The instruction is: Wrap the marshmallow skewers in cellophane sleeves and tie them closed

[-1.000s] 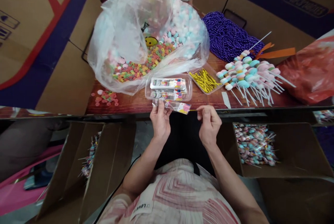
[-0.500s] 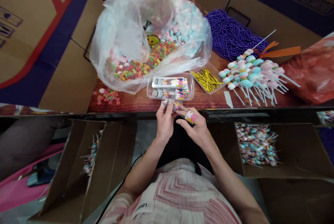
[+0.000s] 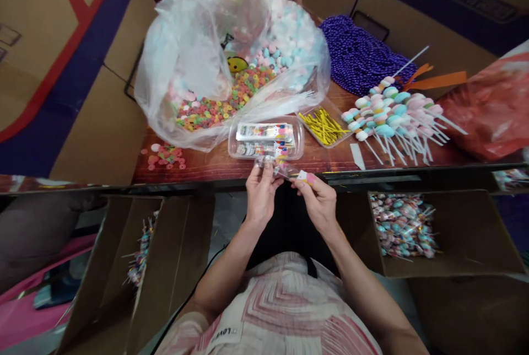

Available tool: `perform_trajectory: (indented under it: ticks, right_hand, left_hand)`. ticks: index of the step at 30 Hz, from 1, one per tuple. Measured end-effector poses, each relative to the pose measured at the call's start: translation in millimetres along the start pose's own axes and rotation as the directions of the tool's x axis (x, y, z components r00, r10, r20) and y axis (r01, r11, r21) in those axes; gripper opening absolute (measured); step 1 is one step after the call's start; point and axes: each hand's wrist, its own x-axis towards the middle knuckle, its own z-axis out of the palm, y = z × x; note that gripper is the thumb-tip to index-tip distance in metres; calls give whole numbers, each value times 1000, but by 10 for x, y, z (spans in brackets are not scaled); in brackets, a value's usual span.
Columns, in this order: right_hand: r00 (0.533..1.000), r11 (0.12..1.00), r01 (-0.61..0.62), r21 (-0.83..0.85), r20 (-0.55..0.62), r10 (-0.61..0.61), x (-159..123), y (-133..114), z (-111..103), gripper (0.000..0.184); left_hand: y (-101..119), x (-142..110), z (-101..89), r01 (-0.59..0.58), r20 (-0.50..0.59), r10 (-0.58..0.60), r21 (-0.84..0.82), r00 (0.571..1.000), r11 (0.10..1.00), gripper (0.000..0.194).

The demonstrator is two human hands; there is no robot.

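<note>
A small clear printed plastic sleeve point(image 3: 289, 172) is held at the table's front edge between both hands. My left hand point(image 3: 260, 192) pinches its left end, and my right hand point(image 3: 319, 200) pinches its right end by the pink print. Just beyond them stands a clear tray point(image 3: 298, 130) holding stacked printed sleeves point(image 3: 264, 132). A pile of marshmallow skewers point(image 3: 392, 115) lies on the table to the right.
A big clear bag point(image 3: 198, 52) of ring candies and marshmallows fills the table's middle. Gold twist ties point(image 3: 324, 126) sit in a small tray, purple beads point(image 3: 359, 57) behind. Loose ring candies point(image 3: 165, 156) lie at left. Cardboard boxes point(image 3: 454, 267) point(image 3: 124, 294) with wrapped skewers flank my lap.
My right hand came in from the right and took the sleeve's free end; both hands now hold it a little further from the tray's edge.
</note>
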Motion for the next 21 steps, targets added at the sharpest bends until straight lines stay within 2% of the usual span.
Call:
perform_trajectory:
  ticks: [3,5,8,10,14,16,19,21]
  right_hand:
    - [995,998,41,39,87,-45,34,-41,-30,15]
    - [994,998,-2,68,113,-6,57,-51,-55,18]
    - [996,996,-69,65,66,64,75,-43,-98,28]
    - [999,999,-50,13,2,50,76,-39,-129,30]
    - [991,996,-82,-18,-112,79,82,-48,-200,29]
    - [990,995,-100,10,-97,100,90,-57,-238,28]
    - [998,999,-43,5,-38,44,101,-71,-285,24]
    - [999,1000,-11,-11,-48,10,105,-80,-318,21]
  left_hand:
    - [-3,-7,1,-4,-16,5,28,1000,1000,35]
    - [-27,-21,26,-26,-16,27,36,1000,999,35]
    - [-87,-63,77,-49,-15,50,52,999,997,33]
    - [-127,-91,106,-46,-27,48,53,998,998,33]
    - [-144,-99,152,22,4,-22,77,1000,997,32]
    - [-129,-89,178,21,29,-24,107,999,994,31]
    - [-131,-85,224,-29,39,25,103,999,994,29]
    - [-151,-90,256,-47,25,45,76,999,996,30]
